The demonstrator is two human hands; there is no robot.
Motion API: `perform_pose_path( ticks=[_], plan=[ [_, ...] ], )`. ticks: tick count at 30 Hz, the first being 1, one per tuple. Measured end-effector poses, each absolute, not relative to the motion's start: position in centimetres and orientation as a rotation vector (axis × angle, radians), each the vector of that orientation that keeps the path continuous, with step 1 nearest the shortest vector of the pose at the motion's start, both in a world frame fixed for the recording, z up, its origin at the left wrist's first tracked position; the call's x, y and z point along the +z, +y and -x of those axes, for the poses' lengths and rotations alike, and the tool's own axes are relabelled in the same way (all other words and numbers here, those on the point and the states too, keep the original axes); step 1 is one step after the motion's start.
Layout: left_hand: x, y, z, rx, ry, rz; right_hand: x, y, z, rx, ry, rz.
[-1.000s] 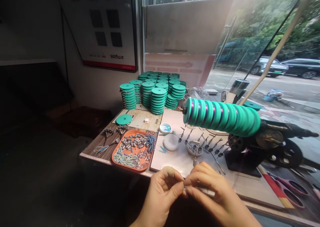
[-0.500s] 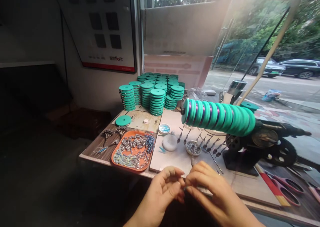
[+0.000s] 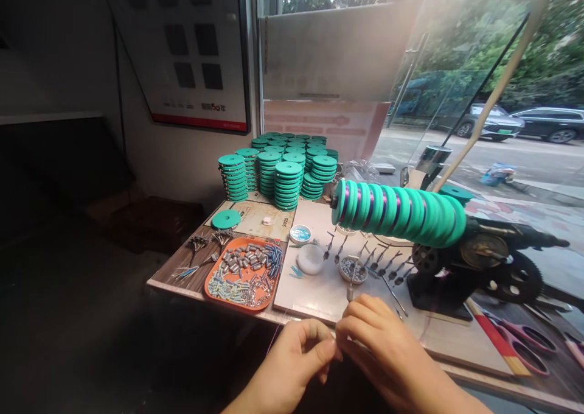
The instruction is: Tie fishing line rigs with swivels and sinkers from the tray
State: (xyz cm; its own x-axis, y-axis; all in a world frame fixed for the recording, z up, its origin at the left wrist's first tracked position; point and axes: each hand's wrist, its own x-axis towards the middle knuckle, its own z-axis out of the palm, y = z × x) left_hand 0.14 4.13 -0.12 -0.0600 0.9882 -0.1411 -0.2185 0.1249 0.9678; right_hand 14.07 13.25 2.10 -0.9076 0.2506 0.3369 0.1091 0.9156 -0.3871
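Observation:
Fingertips almost meeting, my two hands are at the front edge of the table. My left hand [image 3: 298, 359] is closed in a pinch, with a thin purple fishing line [image 3: 272, 340] beside it. My right hand [image 3: 381, 341] is also pinched, its fingers curled against the left fingertips. What lies between the fingertips is too small and hidden to make out. Just beyond my right knuckles is a grey cylindrical sinker [image 3: 350, 293]. Above it hang several small dark fittings [image 3: 379, 259], in a row under green foam spools [image 3: 396, 213] wound with purple line.
An orange tray [image 3: 207, 287] holds sinkers, blue and pale tubes and small metal parts. A white lid [image 3: 311, 260] and a dish of beads [image 3: 353, 270] lie on the board [image 3: 292, 295]. Stacked green spools [image 3: 287, 185] stand behind; scissors [image 3: 524, 347] lie at right, near a geared black stand [image 3: 438, 298].
My left hand has lowered slightly and its fingers have drawn closer together. The purple line now shows to its left. My right hand has shifted a little, staying against the left fingertips.

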Motion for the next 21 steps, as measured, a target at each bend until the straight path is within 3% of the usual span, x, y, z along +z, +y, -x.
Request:
perform_pose_path(
  ticks=[9, 16, 21],
  plan=[
    [-1.6, 3.5, -1.7, 1.412, 0.907, -0.376, 0.7, 12.5, -15.7, 0.411, -2.382, 0.497],
    [-2.6, 3.3, -2.2, 1.475, 0.859, -0.332, -1.3, 9.1, -15.2, 1.355, -1.857, 0.884],
    [-3.3, 2.9, -2.2, 1.52, 0.866, -0.386, -1.8, 9.2, -14.0, 1.957, -1.46, 0.858]
  ],
)
